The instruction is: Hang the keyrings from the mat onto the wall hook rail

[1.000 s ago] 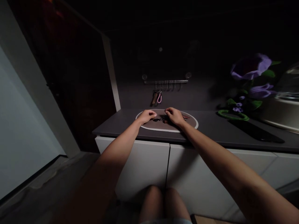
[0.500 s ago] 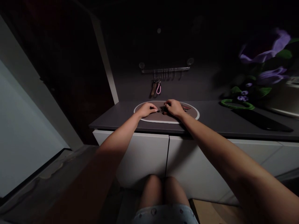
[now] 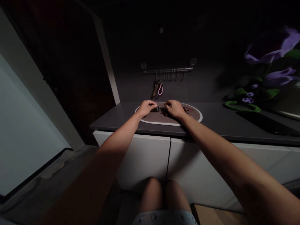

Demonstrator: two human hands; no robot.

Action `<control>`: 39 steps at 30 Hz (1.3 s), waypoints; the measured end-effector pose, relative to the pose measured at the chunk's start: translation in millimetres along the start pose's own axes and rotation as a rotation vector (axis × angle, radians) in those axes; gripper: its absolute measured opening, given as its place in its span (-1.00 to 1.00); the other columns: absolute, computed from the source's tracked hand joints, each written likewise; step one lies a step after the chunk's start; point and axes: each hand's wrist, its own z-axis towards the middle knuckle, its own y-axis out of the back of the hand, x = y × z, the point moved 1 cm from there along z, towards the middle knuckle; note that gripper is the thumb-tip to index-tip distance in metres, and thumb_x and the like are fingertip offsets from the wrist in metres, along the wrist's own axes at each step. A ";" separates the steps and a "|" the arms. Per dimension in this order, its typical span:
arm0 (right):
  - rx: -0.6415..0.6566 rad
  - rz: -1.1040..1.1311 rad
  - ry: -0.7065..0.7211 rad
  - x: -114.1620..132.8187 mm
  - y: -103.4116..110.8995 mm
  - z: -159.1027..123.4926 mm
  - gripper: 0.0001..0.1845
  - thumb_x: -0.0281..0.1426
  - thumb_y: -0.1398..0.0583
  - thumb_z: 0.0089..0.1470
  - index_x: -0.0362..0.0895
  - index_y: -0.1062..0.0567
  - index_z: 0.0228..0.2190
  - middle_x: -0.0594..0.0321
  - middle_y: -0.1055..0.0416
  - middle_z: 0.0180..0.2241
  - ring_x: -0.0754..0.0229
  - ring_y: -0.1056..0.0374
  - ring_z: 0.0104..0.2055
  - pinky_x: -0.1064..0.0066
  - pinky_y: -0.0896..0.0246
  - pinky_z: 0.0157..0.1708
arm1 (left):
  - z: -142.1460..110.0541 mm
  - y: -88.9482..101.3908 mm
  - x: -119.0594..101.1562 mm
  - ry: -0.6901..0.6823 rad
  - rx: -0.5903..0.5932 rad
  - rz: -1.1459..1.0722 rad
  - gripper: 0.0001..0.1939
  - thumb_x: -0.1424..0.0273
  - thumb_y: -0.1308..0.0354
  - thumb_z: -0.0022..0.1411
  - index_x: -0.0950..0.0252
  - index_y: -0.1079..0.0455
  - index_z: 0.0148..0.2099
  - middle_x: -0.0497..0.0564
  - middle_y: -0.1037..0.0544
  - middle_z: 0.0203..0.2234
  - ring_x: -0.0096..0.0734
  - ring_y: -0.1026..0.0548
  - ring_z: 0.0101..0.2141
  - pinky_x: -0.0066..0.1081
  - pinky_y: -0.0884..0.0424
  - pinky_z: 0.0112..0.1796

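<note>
Two bare hands, left hand [image 3: 147, 108] and right hand [image 3: 174, 109], sit over a white-rimmed oval brown mat [image 3: 168, 122], fingers narrowly curled at small dark keys [image 3: 164, 111]; key direction and grip unclear.

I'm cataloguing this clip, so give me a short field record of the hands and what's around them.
left hand: fingertips at a small dark object; grip unclear
right hand: over a cluster of small items, possibly keys
surface: oval mat with pale rim, on dark countertop
wall: hook rail holding pink loop
far right: purple flowers
</note>
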 end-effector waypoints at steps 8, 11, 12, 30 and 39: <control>-0.049 0.062 0.086 10.4 2.4 0.7 -0.73 -0.38 -0.02 0.03 -0.17 -0.46 -0.29 0.12 -0.43 -0.28 0.18 -0.28 -0.21 0.39 -0.09 -0.17 | 2.5 -0.4 -0.7 0.055 -0.088 -0.209 -0.77 0.33 -0.19 -0.07 0.40 -0.45 -0.36 0.02 -0.53 -0.44 -0.46 -0.41 -0.39 -0.43 -0.29 -0.26; -0.059 0.114 0.151 15.0 3.0 0.0 -0.73 -0.35 -0.03 0.04 -0.15 -0.45 -0.27 0.14 -0.42 -0.26 0.17 -0.27 -0.20 0.36 -0.08 -0.15 | 3.4 -0.5 -0.3 0.076 -0.084 -0.284 -0.72 0.29 -0.21 -0.10 0.40 -0.45 -0.35 0.03 -0.53 -0.43 -0.44 -0.42 -0.37 -0.41 -0.29 -0.24; -0.061 0.130 0.167 16.2 3.2 -0.4 -0.73 -0.33 -0.03 0.04 -0.14 -0.45 -0.26 0.15 -0.42 -0.26 0.17 -0.27 -0.19 0.35 -0.08 -0.15 | 3.6 -0.5 -0.1 0.080 -0.085 -0.305 -0.71 0.28 -0.22 -0.11 0.40 -0.44 -0.35 0.03 -0.53 -0.43 -0.44 -0.42 -0.36 -0.41 -0.29 -0.23; -0.101 0.317 0.166 15.3 0.9 0.3 -0.77 -0.31 -0.05 0.03 -0.15 -0.45 -0.37 0.17 -0.41 -0.33 0.23 -0.28 -0.26 0.41 -0.11 -0.20 | 1.8 -2.0 -4.4 0.105 -0.048 -0.377 -0.67 0.27 -0.23 -0.13 0.40 -0.45 -0.32 0.05 -0.54 -0.41 -0.46 -0.43 -0.37 -0.43 -0.30 -0.25; -0.113 0.421 0.086 15.3 3.6 -0.1 -0.78 -0.32 -0.06 0.00 -0.16 -0.45 -0.40 0.20 -0.42 -0.35 0.24 -0.29 -0.27 0.42 -0.12 -0.21 | 0.6 -3.5 -4.2 0.099 -0.022 -0.400 -0.62 0.22 -0.25 -0.16 0.40 -0.46 -0.30 0.06 -0.54 -0.40 -0.44 -0.43 -0.38 -0.41 -0.31 -0.25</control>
